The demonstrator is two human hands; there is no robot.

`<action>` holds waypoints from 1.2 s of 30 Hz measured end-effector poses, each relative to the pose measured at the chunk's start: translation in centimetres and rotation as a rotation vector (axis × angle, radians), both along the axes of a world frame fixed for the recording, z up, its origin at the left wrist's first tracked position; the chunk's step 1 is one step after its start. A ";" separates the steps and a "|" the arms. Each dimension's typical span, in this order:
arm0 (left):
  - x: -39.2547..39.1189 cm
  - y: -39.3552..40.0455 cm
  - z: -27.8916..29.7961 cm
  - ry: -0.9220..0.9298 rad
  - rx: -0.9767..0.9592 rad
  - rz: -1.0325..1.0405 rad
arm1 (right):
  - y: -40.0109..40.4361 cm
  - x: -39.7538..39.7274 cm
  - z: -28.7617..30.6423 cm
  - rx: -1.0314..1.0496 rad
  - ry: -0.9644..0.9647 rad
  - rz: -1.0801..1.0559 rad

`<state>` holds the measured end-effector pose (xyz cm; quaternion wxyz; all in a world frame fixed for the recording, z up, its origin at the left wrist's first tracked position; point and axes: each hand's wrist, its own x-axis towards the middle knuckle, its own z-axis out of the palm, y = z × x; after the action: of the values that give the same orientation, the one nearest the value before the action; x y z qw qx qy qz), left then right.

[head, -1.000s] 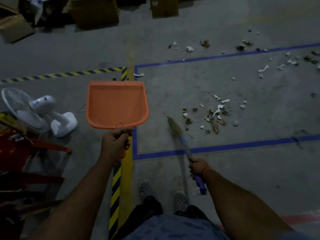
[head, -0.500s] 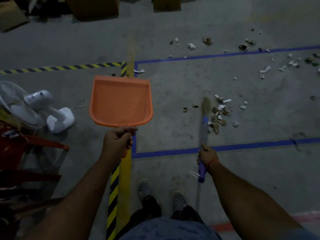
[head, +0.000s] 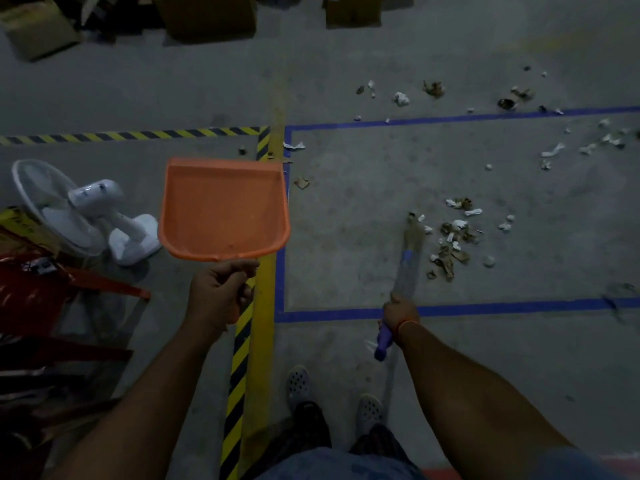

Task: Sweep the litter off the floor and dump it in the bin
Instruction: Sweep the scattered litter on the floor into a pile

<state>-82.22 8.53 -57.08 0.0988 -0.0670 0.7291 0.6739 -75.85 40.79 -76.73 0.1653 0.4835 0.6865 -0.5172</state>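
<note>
orange dustpan (head: 225,209); purple-handled broom (head: 403,271); white fan (head: 86,216); blue floor tape (head: 485,308); yellow-black striped tape (head: 239,358).

Dim concrete floor (head: 363,188) (taped lines), white fan (head: 83,213), cardboard boxes (head: 207,15).

Bare forearms, orange wristband (head: 404,326), grey perforated clogs (head: 298,383), blue shorts (head: 341,465)

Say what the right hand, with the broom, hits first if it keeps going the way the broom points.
The right hand holds the broom pointing forward, bristles beside the nearest litter pile. Straight on looks like bare floor, skirting the pile's left edge; depth is unclear.
</note>
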 end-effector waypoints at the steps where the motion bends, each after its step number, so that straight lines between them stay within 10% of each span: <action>1: -0.4 -0.9 0.0 0.004 0.002 0.013 | -1.5 -0.3 1.6 0.011 0.021 -0.001; 36: -27.7 -17.7 -0.1 -0.041 -0.083 0.316 | -26.3 -40.3 0.6 -0.294 0.156 0.483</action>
<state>-109.95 -9.18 -57.22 0.0035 -0.1987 0.7344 0.6490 -116.18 14.50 -76.16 0.2989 0.2358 0.7100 -0.5924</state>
